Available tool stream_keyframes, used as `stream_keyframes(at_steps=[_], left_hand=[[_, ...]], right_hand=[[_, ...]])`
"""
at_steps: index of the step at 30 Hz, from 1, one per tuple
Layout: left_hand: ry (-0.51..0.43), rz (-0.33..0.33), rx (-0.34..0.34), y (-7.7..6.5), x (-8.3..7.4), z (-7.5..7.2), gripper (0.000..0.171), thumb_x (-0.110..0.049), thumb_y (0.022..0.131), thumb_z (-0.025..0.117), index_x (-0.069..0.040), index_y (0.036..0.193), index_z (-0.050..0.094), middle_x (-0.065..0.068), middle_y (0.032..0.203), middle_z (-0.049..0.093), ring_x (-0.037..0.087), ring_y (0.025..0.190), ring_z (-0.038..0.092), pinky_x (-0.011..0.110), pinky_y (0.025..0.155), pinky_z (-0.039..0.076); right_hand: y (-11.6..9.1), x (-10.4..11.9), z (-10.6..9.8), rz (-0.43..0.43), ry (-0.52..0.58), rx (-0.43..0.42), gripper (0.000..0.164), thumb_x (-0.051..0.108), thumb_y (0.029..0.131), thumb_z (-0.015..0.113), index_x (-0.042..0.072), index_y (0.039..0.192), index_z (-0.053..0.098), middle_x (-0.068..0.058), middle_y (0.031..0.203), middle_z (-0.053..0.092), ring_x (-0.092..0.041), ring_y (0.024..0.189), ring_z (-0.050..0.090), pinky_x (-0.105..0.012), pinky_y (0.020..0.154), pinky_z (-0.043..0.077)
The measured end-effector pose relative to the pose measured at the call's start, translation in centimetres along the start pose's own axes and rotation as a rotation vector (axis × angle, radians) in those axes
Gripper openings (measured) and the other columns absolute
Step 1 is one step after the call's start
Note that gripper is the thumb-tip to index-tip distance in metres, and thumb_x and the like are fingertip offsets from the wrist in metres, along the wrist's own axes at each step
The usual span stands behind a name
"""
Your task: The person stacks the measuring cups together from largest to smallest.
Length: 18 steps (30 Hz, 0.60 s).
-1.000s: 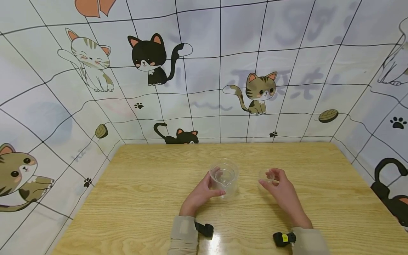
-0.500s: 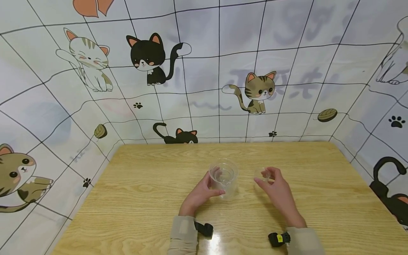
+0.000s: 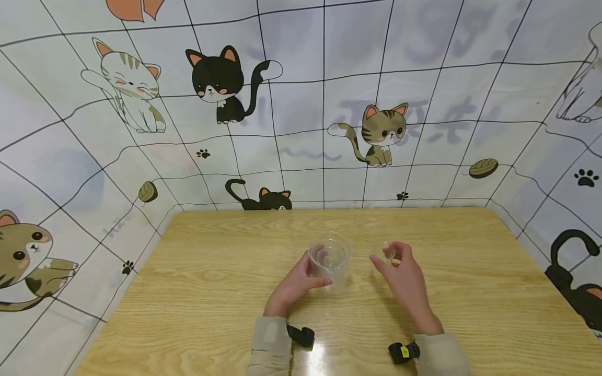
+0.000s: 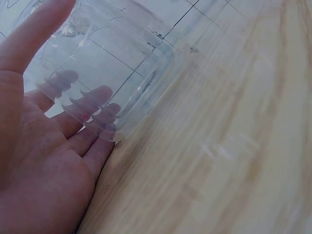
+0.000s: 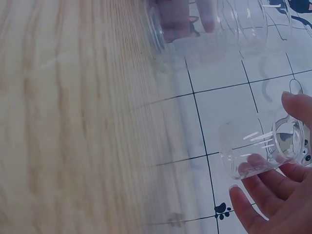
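A large clear cup [image 3: 335, 269] stands on the table, with several ring-shaped edges showing inside its mouth. My left hand [image 3: 295, 286] grips it from the left, thumb at the near side and fingers round behind; the left wrist view shows these fingers [image 4: 100, 105] through the clear wall. To its right, my right hand [image 3: 408, 277] holds a small clear glass [image 5: 256, 148] between thumb and fingers. In the right wrist view the small glass hangs above the table, its base apart from the wood, with the large cup [image 5: 214, 44] beyond it.
The wooden table [image 3: 226, 250] reaches back to a white cloth wall [image 3: 301, 115] printed with cats and grid lines. Side walls of the same cloth flank it. Each wrist carries a black strapped device, the left one [image 3: 303, 337] and the right one [image 3: 401, 353].
My right hand has moved left toward the large cup, carrying the small glass. The left hand and the large cup have stayed in place.
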<state>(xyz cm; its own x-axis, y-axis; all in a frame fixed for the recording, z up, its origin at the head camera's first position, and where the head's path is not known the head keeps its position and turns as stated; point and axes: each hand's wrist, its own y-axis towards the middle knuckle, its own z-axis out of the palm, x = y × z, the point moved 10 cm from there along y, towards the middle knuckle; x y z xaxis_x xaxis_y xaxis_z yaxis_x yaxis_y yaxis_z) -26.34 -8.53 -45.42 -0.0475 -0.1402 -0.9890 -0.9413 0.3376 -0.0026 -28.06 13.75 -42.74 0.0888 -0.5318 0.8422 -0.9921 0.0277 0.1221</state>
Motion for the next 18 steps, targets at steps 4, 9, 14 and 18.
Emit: stream_keyframes(at_steps=[4,9,14,18], left_hand=[[-0.002,0.001,0.008,0.0,-0.1,0.1,0.086,-0.022,0.072,0.075,-0.026,0.14,0.024,0.001,0.139,0.036,0.014,0.129,0.027,0.036,0.104,0.02],[-0.001,-0.002,0.002,0.0,0.0,0.0,0.085,-0.022,0.071,0.075,-0.028,0.14,0.025,0.001,0.139,0.036,0.015,0.129,0.027,0.036,0.104,0.02],[0.007,-0.003,-0.003,0.0,0.0,0.0,0.084,-0.024,0.071,0.075,-0.03,0.139,0.026,0.0,0.139,0.036,0.015,0.128,0.029,0.038,0.104,0.02],[0.0,0.007,-0.001,0.0,-0.1,0.0,0.082,-0.023,0.072,0.075,-0.032,0.138,0.027,0.001,0.139,0.036,0.017,0.128,0.029,0.04,0.104,0.02]], right_hand=[[0.0,0.2,-0.2,-0.012,-0.003,-0.049,0.072,0.054,0.078,0.057,0.005,0.125,0.034,-0.008,0.113,0.053,-0.023,0.109,0.044,-0.04,0.088,0.037],[-0.1,0.7,-0.6,-0.021,-0.003,-0.098,0.07,0.056,0.077,0.057,0.007,0.123,0.035,-0.007,0.112,0.052,-0.024,0.107,0.045,-0.04,0.087,0.037],[-0.3,1.5,-0.8,-0.023,0.002,-0.119,0.07,0.055,0.077,0.058,0.008,0.124,0.035,-0.005,0.113,0.051,-0.024,0.106,0.045,-0.041,0.088,0.037],[-0.5,2.4,-1.0,-0.045,0.007,-0.137,0.07,0.054,0.078,0.058,0.009,0.126,0.035,-0.004,0.113,0.05,-0.025,0.106,0.046,-0.04,0.088,0.037]])
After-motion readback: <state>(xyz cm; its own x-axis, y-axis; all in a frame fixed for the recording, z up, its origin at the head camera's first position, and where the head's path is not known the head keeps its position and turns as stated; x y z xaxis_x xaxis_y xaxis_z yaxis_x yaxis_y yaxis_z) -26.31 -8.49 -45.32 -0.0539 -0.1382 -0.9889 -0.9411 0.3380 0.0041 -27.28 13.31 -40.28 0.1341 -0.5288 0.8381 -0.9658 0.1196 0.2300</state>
